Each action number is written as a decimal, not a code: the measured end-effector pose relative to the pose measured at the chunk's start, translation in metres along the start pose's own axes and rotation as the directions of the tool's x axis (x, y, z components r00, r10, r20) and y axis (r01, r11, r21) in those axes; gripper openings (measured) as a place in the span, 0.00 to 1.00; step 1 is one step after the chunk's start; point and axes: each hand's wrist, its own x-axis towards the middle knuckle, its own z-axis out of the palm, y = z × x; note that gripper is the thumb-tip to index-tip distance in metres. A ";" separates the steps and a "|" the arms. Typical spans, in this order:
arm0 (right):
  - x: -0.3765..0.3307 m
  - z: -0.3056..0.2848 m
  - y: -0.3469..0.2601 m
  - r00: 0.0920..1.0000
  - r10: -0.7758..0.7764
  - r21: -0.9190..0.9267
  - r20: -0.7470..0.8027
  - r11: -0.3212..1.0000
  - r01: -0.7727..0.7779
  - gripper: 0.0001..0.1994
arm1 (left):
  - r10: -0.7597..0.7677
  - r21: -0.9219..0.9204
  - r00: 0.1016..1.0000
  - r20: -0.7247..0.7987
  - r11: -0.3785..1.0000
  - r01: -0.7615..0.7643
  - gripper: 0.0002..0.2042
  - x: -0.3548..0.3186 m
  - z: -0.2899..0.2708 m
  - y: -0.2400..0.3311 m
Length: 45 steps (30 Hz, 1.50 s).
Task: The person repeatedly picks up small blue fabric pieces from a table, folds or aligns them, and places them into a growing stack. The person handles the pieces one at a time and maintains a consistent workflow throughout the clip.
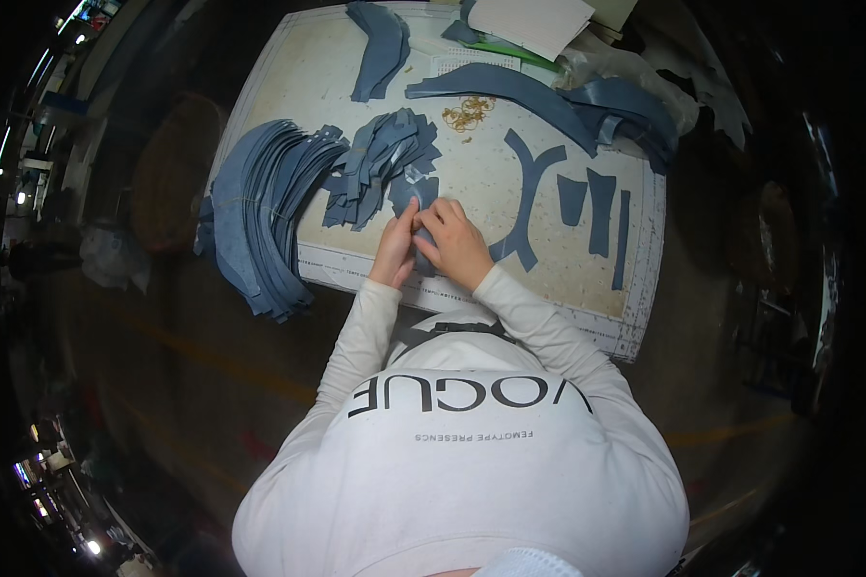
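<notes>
— Right, hands first?
— Both over the near edge of the pale cutting mat, close together, almost touching. Left hand curled, fingers pinched onto a small blue-grey cut piece. Right hand closed over the same piece from the other side, thumb pressing on it. Held between the two, just above the mat.

— And around the hands?
— Just beyond the fingertips, a loose heap of small blue-grey pieces, overlapping every which way. Left of that, a fanned stack of long curved pieces, spilling over the mat's left edge.

— Further right?
— Lying flat and apart: a forked Y-shaped piece, then three narrow strips side by side. Along the far edge, a long curved band running into a bundle of folded blue material. Another curved stack at the top left of the mat.

— Anything small?
— A tangle of tan rubber bands in the middle, well apart from both hands. White paper sheets at the far edge, partly over a green strip.

— Sleeves?
— White, long, reaching in from the lower edge.
</notes>
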 end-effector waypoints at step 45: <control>0.011 -0.067 0.041 0.975 -0.218 0.014 -0.037 0.976 0.219 0.07 | 0.273 0.236 0.961 -0.028 0.937 -0.259 0.20 0.044 -0.025 0.056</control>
